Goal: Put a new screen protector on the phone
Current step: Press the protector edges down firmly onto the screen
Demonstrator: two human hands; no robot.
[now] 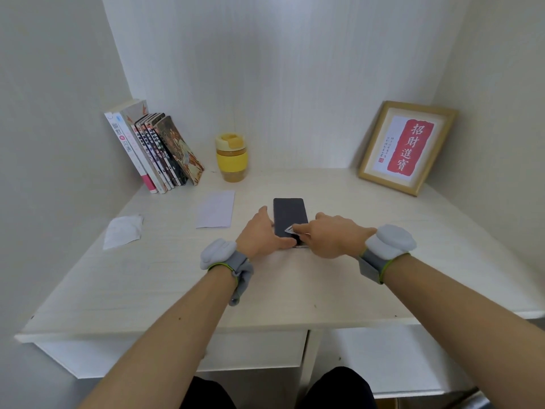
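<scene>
A dark phone lies flat, screen up, in the middle of the white desk. My left hand rests against the phone's left edge, thumb pressing on its near end. My right hand holds a small card tilted onto the lower part of the screen. A white rectangular sheet lies left of the phone. A crumpled white wipe sits further left.
Several books lean against the left wall at the back. A yellow lidded cup stands behind the phone. A framed red calligraphy print leans at the back right. Walls close in the desk on three sides.
</scene>
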